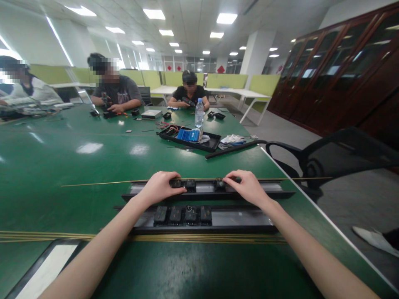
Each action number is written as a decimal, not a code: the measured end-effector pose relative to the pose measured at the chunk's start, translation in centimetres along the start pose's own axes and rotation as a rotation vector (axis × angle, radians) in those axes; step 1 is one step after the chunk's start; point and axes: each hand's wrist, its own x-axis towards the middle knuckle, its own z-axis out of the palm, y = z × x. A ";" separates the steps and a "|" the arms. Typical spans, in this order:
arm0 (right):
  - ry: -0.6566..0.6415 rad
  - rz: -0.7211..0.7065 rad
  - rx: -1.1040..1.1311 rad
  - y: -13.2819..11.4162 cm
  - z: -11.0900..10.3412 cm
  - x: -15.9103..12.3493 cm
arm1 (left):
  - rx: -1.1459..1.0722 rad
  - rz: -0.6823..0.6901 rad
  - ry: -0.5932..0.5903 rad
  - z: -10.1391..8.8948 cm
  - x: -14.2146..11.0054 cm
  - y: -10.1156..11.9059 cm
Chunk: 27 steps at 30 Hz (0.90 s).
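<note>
In the head view, worked with both hands at a far channel, set lengthwise on the green worktop. Had the left hand at the left part of the far channel, thumb and forefinger curved around a left block, seemingly pinching it. Had the right hand over the right half of the far channel, fingers bunched together at a right block and close to a golden rod; could not tell whether pinching block, rod or both. Saw a middle block inside the far channel, near the left thumb, and the rod stretching along the far channel's back edge and past both ends. Found, nearer than the far channel, a near channel with four black blocks in a row. Noticed, beyond the far channel, a black tray. Judged the step in hand to be positioning blocks along the far channel, perhaps against the rod. Reckoned the next move to call for a steady left hold and small, careful right-hand adjustment, without nudging the middle block
</note>
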 end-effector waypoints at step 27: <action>-0.163 0.122 0.170 0.7 -2.7 0.6 | -0.024 -0.017 0.004 0.0 0.0 -0.1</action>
